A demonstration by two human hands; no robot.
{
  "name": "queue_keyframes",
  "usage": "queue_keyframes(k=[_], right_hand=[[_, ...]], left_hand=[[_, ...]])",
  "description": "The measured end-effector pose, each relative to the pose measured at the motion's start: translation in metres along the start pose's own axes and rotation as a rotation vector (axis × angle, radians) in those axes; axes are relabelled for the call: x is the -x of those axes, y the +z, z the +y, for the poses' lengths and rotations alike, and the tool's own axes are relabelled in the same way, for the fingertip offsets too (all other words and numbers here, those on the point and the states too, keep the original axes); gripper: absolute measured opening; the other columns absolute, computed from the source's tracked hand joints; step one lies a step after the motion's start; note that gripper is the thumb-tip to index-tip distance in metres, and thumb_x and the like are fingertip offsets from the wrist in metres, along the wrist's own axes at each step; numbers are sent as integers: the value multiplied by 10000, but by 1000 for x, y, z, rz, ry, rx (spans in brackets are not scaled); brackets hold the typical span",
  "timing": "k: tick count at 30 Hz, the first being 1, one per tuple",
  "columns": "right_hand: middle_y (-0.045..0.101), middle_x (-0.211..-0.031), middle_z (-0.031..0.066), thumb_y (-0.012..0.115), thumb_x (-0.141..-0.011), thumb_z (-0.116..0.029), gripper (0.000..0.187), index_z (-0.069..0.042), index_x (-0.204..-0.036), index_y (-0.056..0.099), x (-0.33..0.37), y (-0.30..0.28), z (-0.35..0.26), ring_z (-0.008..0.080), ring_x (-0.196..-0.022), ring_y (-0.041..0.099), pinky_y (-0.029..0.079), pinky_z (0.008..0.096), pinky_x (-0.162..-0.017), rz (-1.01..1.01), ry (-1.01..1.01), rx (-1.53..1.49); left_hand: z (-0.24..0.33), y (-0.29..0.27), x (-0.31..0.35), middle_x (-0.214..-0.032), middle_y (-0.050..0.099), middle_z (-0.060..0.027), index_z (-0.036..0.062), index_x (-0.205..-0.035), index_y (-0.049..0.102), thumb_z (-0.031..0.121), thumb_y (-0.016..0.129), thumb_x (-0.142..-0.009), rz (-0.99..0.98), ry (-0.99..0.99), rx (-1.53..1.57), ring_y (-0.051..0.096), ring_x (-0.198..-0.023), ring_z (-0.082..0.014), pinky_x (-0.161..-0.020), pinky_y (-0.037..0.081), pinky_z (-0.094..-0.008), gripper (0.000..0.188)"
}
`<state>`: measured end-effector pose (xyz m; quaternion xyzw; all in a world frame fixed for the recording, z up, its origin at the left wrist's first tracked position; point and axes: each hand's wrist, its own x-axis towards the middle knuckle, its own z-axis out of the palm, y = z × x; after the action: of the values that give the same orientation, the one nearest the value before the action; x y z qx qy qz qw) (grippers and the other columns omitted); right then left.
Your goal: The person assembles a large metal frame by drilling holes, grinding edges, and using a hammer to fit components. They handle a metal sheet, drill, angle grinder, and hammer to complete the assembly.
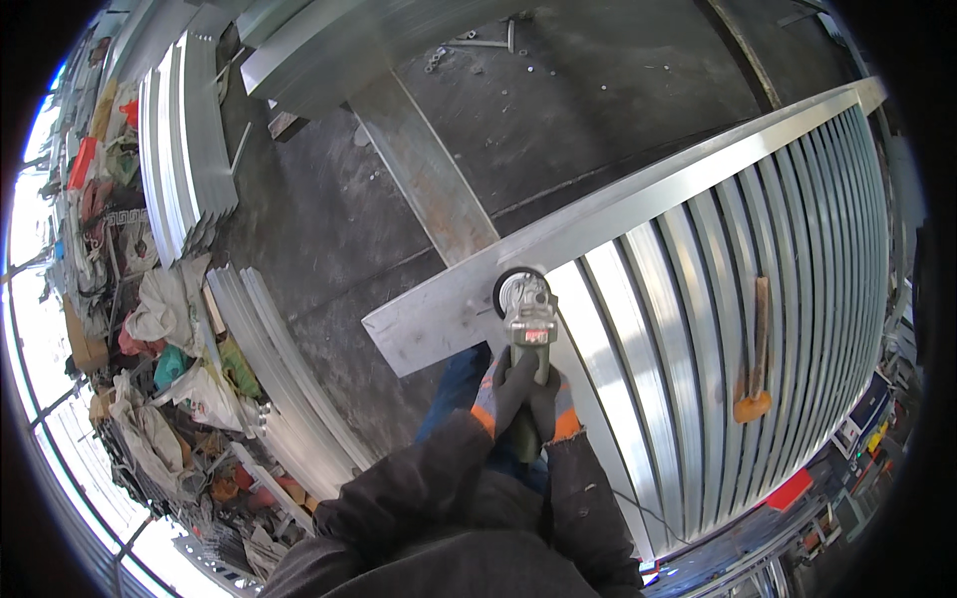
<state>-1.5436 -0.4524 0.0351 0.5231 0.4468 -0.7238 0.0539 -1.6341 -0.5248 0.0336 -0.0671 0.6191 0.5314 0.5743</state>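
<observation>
— Item held?
— Angle grinder, both my gloved hands, left hand and right hand, clenched round its body.
— Position?
— Disc ahead of my hands, at the slatted metal frame corner; grinding seemingly under way, finish not discernible.

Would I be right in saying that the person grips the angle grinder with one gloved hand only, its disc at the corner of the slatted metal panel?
Not quite: the head view shows both gloved hands, left hand and right hand, wrapped around the angle grinder. Its disc does sit at the corner of the slatted metal panel.
</observation>
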Motion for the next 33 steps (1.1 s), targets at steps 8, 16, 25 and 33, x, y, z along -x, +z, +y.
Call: queue_keyframes(k=[8,16,25,33], right_hand=[[694,-1011,138,613,-885,-358,434,-14,-1148,632,5,7,28,235,-946,650,522,368,-806,146,-179,-48],[700,-936,131,643,-845,-429,459,-26,-1065,656,52,-4,66,239,-889,658,516,372,-759,397,-244,-7],[629,-744,28,696,-866,-222,178,-48,-867,657,111,-47,89,135,-669,593,463,305,-579,578,-529,-840],[645,-760,79,600,-932,-213,209,-7,-918,637,145,-60,126,176,-700,629,502,307,-620,754,-689,-531]], left_hand=[[-14,-10,3,-996,626,-71,47,-1175,564,277,550,-987,-227,-50,449,606,-870,-178,-750,511,-318,297],[23,15,80,-1023,607,-136,19,-1189,508,264,558,-942,-548,440,-448,621,-888,-255,-788,513,-342,351],[40,41,194,-1419,415,-261,-72,-1420,349,179,421,-852,-849,633,-1654,455,-1274,-373,-1052,379,-464,626],[-4,32,174,-1251,576,-219,-43,-1380,439,148,468,-860,-1035,1001,-1639,557,-1145,-389,-977,455,-473,555]])
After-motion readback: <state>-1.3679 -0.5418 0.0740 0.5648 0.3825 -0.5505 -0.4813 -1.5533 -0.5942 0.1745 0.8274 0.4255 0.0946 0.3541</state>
